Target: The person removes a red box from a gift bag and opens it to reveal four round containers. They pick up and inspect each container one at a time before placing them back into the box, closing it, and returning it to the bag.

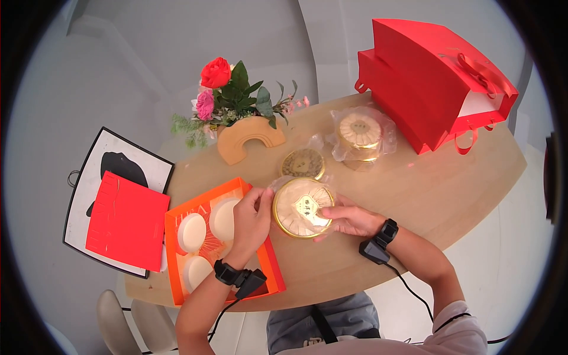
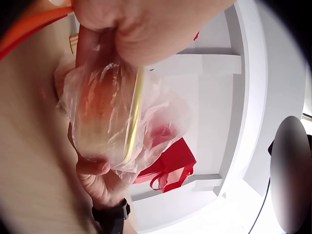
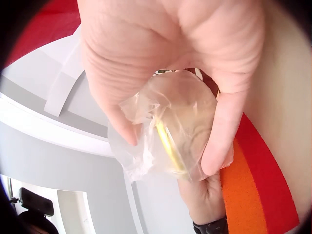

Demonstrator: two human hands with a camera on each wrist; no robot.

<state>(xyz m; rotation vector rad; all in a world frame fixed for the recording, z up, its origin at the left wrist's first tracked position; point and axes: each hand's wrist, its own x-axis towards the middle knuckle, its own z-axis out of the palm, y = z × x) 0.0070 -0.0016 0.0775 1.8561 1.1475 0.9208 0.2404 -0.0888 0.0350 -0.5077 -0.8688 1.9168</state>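
A round tin (image 1: 299, 222) with a gold rim and a pale label, wrapped in clear plastic, is held above the table between both hands. My left hand (image 1: 251, 222) pinches the plastic at the tin's left edge. On the right side, my right hand (image 1: 352, 220) grips the tin, thumb on top and fingers below. The left wrist view shows the wrapped tin (image 2: 102, 117) from its side, my right hand (image 2: 100, 183) beyond it. In the right wrist view, thumb and fingers of my right hand (image 3: 170, 53) span the crinkled plastic (image 3: 187, 112).
An orange box (image 1: 171, 248) with white round pieces stands at the left, by a red card (image 1: 127, 222) on a framed board. Behind are a flower arrangement (image 1: 251, 136), a patterned round tin (image 1: 303, 164), stacked wrapped tins (image 1: 360, 131) and a red gift bag (image 1: 420, 89).
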